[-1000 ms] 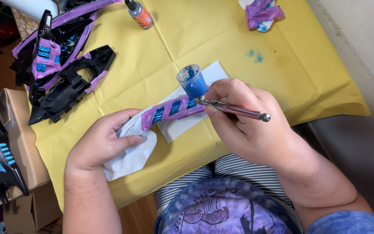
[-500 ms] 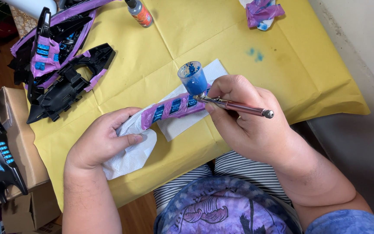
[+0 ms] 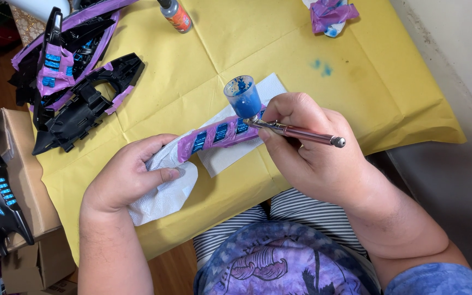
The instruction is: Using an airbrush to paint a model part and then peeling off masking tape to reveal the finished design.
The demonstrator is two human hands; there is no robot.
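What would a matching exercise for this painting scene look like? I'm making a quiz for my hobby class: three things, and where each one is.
Things:
1. slim metal airbrush with blue paint cup
2. crumpled white paper towel
3. orange-labelled paint bottle

Places:
A. at the far edge of the yellow paper sheet
B. in the right hand
C. in the left hand

Pairs: 1-B, 2-C, 3-A

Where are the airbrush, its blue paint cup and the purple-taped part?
airbrush (image 3: pixel 301 133), head view, on its metal barrel
blue paint cup (image 3: pixel 242 98), head view, on its side
purple-taped part (image 3: pixel 219 134), head view, on its middle
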